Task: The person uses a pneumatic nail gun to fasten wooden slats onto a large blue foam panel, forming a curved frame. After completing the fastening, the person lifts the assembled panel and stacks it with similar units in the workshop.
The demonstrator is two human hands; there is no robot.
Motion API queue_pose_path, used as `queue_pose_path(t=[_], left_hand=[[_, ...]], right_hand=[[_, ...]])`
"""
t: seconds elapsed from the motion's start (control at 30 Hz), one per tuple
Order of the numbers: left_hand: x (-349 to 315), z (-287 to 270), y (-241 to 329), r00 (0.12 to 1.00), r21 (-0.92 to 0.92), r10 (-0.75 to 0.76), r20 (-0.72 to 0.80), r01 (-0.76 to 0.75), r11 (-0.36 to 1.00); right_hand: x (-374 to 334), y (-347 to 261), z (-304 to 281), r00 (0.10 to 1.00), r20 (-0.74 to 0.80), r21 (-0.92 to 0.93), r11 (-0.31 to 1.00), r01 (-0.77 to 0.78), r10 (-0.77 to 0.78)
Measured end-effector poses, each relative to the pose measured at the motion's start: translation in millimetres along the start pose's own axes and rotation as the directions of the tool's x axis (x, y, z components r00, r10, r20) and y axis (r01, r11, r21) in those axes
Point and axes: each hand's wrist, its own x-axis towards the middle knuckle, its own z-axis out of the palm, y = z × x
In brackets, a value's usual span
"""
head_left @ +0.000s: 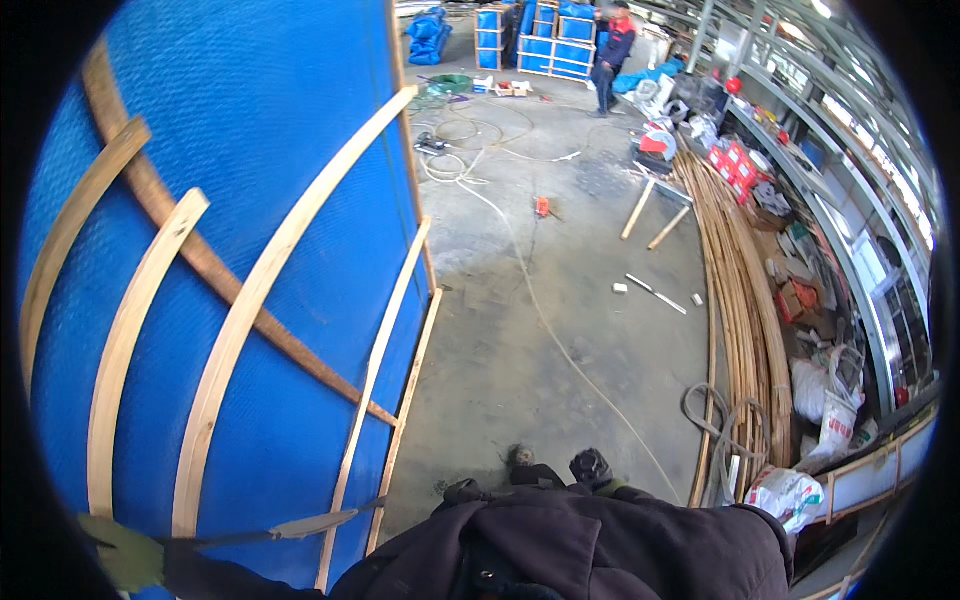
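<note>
At the lower left rim, my left hand (125, 552) is in a grey-green glove, beside a tall crate side wrapped in blue sheeting (290, 350). Its fingers are blurred, so I cannot tell whether they are closed. From near that glove a grey strap (315, 524) runs right, across the lower part of the crate. Pale wooden slats (240, 320) stand upright over the sheeting, and a darker brown batten (235, 290) crosses it at a slant. My dark jacket fills the bottom of the view. My right hand is outside the picture.
Long wooden strips (745, 330) lie along the right, with a looped hose (715, 430) at their near end. A pale hose (540, 310) snakes over the concrete floor. A red cut-off saw (657, 145) stands farther off. Near blue-wrapped crates (555, 50), another person (613, 60) stands.
</note>
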Motion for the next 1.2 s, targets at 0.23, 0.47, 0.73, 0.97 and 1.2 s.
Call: queue_pose_path(t=[0.23,0.47,0.73,0.97,1.2], left_hand=[[-290.5,66.4,142.7,0.795,-0.579,0.472,0.381,-0.193,0.792],[-547.8,25.1,346.8,0.209,-0.972,0.952,0.222,0.125,0.199],[-799.3,-78.9,374.6,-0.741,-0.782,0.656,-0.143,0.491,0.384],[-928.7,-45.7,427.9,-0.901,-0.482,0.386,-0.198,0.432,0.762],[-1007.4,49.6,523.1,-0.91,0.107,0.306,-0.279,0.287,0.952]], right_hand=[[-0.3,38.4,-55.5,0.998,-0.011,0.212,0.976,-0.05,0.054],[55.2,46.5,-186.6,0.999,-0.044,0.273,0.962,0.011,0.001],[158.9,-64.8,-357.9,1.0,0.008,0.531,0.847,-0.008,0.004],[176.8,-284.3,-514.5,0.919,-0.188,0.799,0.49,0.349,-0.347],[225.2,-476.8,-620.8,0.889,-0.257,0.758,0.492,0.428,-0.378]])
